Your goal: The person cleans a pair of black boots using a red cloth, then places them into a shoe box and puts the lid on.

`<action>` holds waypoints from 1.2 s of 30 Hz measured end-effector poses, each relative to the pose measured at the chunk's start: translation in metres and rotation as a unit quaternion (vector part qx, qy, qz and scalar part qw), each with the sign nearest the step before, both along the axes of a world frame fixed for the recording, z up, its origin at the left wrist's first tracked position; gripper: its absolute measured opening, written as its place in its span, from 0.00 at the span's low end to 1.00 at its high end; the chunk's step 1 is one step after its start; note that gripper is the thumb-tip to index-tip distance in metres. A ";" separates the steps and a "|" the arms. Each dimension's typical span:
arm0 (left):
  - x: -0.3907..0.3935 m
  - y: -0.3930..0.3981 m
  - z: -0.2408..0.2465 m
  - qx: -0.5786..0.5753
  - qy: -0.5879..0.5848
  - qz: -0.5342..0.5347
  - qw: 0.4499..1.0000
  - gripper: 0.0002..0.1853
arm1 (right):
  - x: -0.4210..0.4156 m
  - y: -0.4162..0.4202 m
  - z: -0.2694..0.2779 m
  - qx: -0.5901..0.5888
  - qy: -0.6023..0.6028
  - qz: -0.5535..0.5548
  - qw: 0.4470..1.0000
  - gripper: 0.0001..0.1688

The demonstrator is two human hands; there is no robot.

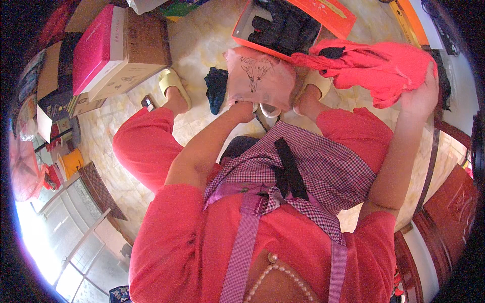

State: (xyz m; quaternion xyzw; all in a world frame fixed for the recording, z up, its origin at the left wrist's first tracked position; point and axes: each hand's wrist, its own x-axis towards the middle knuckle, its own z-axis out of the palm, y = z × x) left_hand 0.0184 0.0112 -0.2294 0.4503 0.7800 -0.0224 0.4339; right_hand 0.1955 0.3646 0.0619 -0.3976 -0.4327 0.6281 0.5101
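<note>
My right hand (420,89) grips one end of a bunched red knit garment (390,68), which stretches left towards an orange-red box (242,36). Dark folded cloth items (280,30) lie inside that box. My left hand (244,112) is at the lower edge of a translucent pink plastic bag (261,77) bearing writing and a line drawing; its fingers are partly hidden, so its hold is unclear. A small dark cloth item (216,90) lies on the floor left of the bag.
A pink box (96,53) and a brown cardboard box (146,49) stand at the upper left. My feet wear pale yellow slippers (174,81). A patterned mat (102,189) lies at the lower left. Dark red carved wooden furniture (451,208) is at the right.
</note>
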 end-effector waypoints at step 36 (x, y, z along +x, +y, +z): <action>-0.132 0.185 0.156 0.365 -0.130 0.388 0.836 0.19 | 0.019 -0.025 0.019 -0.015 -0.040 -0.036 0.998 0.21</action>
